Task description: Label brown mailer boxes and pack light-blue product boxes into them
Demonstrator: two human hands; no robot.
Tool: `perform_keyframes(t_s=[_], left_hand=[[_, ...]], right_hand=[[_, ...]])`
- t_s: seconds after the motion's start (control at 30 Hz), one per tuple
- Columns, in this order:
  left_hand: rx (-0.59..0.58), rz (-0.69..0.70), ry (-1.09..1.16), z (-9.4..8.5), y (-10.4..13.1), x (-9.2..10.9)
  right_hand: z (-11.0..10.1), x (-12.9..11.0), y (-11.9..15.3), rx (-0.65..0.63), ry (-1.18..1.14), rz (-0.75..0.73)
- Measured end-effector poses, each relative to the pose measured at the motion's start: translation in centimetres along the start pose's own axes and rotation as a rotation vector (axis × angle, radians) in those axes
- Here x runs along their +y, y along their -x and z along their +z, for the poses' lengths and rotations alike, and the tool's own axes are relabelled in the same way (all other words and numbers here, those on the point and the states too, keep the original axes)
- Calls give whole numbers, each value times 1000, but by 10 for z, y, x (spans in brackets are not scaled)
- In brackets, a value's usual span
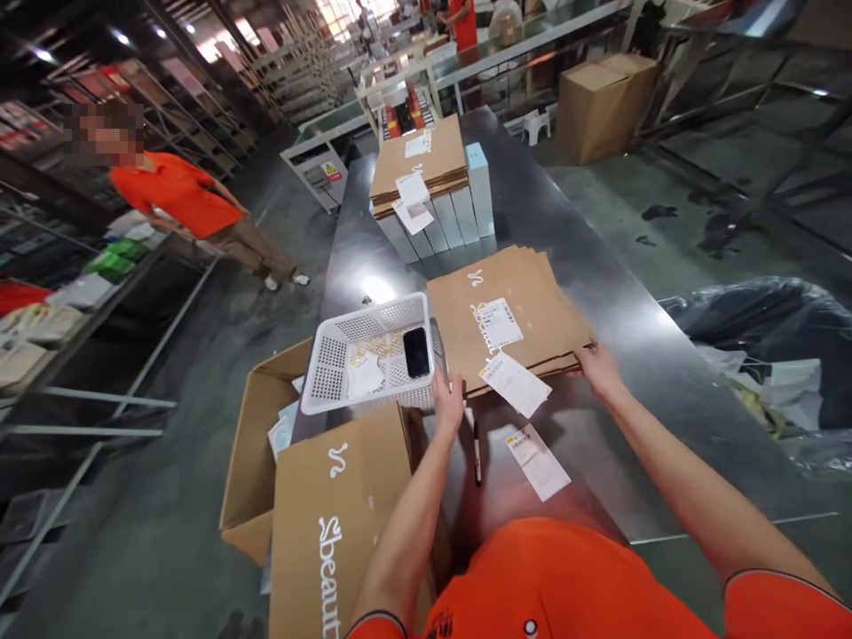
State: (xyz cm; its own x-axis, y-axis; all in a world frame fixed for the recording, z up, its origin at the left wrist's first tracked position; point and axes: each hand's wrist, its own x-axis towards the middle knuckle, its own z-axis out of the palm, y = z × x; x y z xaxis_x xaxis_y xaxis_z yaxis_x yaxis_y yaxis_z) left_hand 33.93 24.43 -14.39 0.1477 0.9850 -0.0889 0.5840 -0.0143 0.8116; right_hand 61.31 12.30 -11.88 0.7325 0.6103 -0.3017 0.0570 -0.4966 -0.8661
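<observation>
A stack of flat brown cardboard mailers (pixel 459 311) lies on the metal table in front of me. My left hand (pixel 448 399) is at its near left corner, close to the white basket, with the fingers partly hidden. At the near right corner, my right hand (pixel 599 366) has its fingers closed on the stack's edge. A printed label (pixel 502 321) lies on the top mailer, and a paper slip (pixel 516 383) hangs over the near edge. Another slip (pixel 539 461) and a black marker (pixel 477 453) rest on the table nearer to me.
A white perforated basket (pixel 326 355) holds a phone (pixel 416 352) and papers. Farther up the table, more mailers (pixel 426 155) top a row of pale boxes (pixel 459 217). Cardboard boxes (pixel 319 532) stand at my left. A person (pixel 179 195) in orange stands beyond the table.
</observation>
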Motion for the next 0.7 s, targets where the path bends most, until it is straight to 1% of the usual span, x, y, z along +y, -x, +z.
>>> perform_keyframes(t_s=[0.07,0.1,0.17,0.23,0.27,0.3,0.33,0.4,0.43,0.5,0.53,0.6,0.7], left_hand=[[-47,56,25,8,-6,7],[-57,81,38,14,-9,11],[-10,93,31,28,-14,22],[70,66,-9,41,-18,33],[100,51,-28,46,-21,39],[117,40,-42,50,-24,43],[129,31,-51,53,-27,47],[130,24,-64,56,-30,50],[115,30,-61,56,-30,50],[51,60,-14,57,-23,46],[17,73,26,58,-18,43],[0,82,105,62,-4,34],[85,106,139,70,14,20]], right_hand=[[-10,-8,-13,55,-140,64],[-16,-12,-22,62,-134,60],[-30,-18,-40,33,14,14],[-43,-19,-58,4,250,-18],[-48,-18,-66,20,344,-40],[-52,-16,-73,62,395,-72],[-53,-13,-80,109,403,-116],[-49,-8,-90,167,320,-215],[-45,-4,-94,173,262,-250],[-32,4,-99,158,178,-266],[-26,8,-100,175,120,-268],[-14,19,-102,283,-58,-271],[-1,35,-101,469,-312,-254]])
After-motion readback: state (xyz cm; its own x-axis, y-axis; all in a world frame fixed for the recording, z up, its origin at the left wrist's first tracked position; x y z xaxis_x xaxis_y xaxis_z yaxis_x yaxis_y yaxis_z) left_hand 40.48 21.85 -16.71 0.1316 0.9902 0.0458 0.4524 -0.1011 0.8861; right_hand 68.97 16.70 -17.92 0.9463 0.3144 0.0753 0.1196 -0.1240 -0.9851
